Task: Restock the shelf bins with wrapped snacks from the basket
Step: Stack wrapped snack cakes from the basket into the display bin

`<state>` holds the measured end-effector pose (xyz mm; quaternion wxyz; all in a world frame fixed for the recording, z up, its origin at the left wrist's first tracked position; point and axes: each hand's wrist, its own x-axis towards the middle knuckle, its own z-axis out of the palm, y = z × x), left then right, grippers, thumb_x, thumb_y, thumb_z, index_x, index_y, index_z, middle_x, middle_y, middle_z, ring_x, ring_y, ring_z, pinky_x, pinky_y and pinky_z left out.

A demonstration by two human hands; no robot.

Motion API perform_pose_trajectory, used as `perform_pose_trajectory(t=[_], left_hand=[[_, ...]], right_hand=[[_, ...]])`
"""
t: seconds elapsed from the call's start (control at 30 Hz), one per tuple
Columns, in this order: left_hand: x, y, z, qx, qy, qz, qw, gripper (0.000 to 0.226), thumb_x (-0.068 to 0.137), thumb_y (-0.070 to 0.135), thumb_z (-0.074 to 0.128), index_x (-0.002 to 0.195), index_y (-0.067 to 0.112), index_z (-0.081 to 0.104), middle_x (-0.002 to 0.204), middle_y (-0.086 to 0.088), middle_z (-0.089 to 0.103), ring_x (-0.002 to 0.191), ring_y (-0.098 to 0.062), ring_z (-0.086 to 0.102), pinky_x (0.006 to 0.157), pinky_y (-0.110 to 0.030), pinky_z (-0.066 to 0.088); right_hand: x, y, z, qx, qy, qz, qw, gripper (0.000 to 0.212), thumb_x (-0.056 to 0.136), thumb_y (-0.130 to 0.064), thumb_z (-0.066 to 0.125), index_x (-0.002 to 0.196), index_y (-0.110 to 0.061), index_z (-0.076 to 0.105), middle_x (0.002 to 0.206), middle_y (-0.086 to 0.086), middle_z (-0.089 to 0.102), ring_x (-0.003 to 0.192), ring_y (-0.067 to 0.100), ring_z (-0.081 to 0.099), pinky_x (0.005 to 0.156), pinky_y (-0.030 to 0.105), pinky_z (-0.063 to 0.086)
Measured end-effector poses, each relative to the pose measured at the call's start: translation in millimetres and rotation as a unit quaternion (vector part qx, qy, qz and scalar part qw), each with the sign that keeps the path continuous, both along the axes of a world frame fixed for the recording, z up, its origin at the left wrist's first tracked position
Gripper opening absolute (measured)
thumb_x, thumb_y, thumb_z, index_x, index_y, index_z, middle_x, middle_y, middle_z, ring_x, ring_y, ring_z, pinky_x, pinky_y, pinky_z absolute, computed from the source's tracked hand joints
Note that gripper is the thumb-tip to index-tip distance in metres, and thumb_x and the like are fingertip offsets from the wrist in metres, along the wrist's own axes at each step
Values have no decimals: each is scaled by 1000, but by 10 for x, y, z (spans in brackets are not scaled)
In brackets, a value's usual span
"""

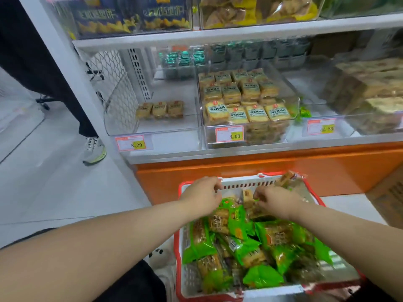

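Progress: the restock is at an early-to-middle stage, judged from the load left. The basket (182,243), white with a red rim, sits at 6 o'clock in the view, in front of the orange base of the shelf (239,37), and holds a deep heap of snacks (237,232).

Bin status on the middle shelf level:
1. The left bin (152,125), at 11 o'clock from the basket, holds only 3 small yellow packs (159,109) in a row near its back. Most of its floor is bare. This bin has the most room to fill.
2. The middle bin (246,136), at 12 o'clock, is stacked close to its rim with yellow packs of the same kind.
3. The right bin (353,125), at 1 o'clock, holds brownish packs; detail is blurred.

Hand state: the left hand (201,196) hovers over the far left corner of the basket, fingers curled, near the rim; whether it holds anything cannot be told. The right hand (275,200) reaches into the far side of the heap, fingertips pinched on a small tan pack (247,196).

Snack appearance: most are oblong brown bars in clear film with bright green printed ends, lying loose and criss-crossed. A few tan packs lie at the far edge, 1 at the far right corner.
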<state>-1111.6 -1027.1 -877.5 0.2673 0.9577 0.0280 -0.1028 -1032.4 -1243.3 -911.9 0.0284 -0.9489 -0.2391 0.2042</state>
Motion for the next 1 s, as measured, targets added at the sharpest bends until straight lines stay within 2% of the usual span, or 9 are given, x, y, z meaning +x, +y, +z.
perform_pose_trajectory(t=[0.2,0.37,0.53,0.6,0.7,0.77,0.83,0.93,1.0], left_hand=[[130,-80,-151,-33,109,-15,993,6,94,26,56,94,31,59,107,5,64,103,-19,60,95,-34,49],[269,-22,-160,-43,114,2,993,17,95,22,54,104,21,68,95,8,61,97,-16,60,87,-29,49],[327,52,-166,-53,120,15,991,13,96,19,56,105,19,66,96,8,58,95,-15,57,82,-26,45],[336,81,-167,-53,123,23,991,15,95,20,57,107,19,66,102,6,61,104,-18,60,87,-27,47],[340,113,-151,-67,123,38,989,19,95,19,55,111,19,66,111,2,65,102,-19,61,81,-24,47],[342,110,-128,-77,120,48,989,21,96,19,54,115,19,63,112,-1,66,90,-19,60,68,-21,45],[338,83,-82,-83,118,51,988,29,96,19,54,125,17,57,109,-4,64,87,-21,61,61,-22,45],[336,31,43,-104,112,48,987,48,98,24,56,143,17,40,128,-7,56,95,-21,61,72,-26,49],[324,0,157,-150,123,42,980,53,100,32,53,147,20,35,132,-6,54,98,-19,62,85,-30,51]], right_hand=[[201,265,-243,-2,9,-59,998,30,100,-34,42,124,-20,52,114,7,68,100,25,65,79,33,51],[367,532,-479,8,85,-154,984,56,99,-42,45,140,-5,31,132,16,57,119,31,57,97,40,45],[524,534,-658,-23,108,-176,978,39,96,-36,51,117,-4,56,90,5,61,80,19,62,70,29,49],[580,495,-618,-10,114,-167,979,24,95,-29,53,99,-7,61,88,5,59,86,22,61,70,27,43],[619,380,-433,67,133,-196,969,20,91,-24,59,79,-8,58,69,3,54,68,20,56,62,24,41],[613,287,-272,184,203,-215,937,20,89,-14,61,70,-8,58,61,6,55,55,18,51,52,24,39],[564,200,-49,290,286,-224,886,7,89,-4,60,82,-2,60,71,14,62,62,23,57,50,29,44],[479,93,285,341,362,-204,843,20,88,6,57,108,6,59,88,16,68,72,20,63,69,28,55],[396,22,461,344,381,-165,842,27,87,6,57,113,5,60,100,21,69,83,25,62,87,38,52]])
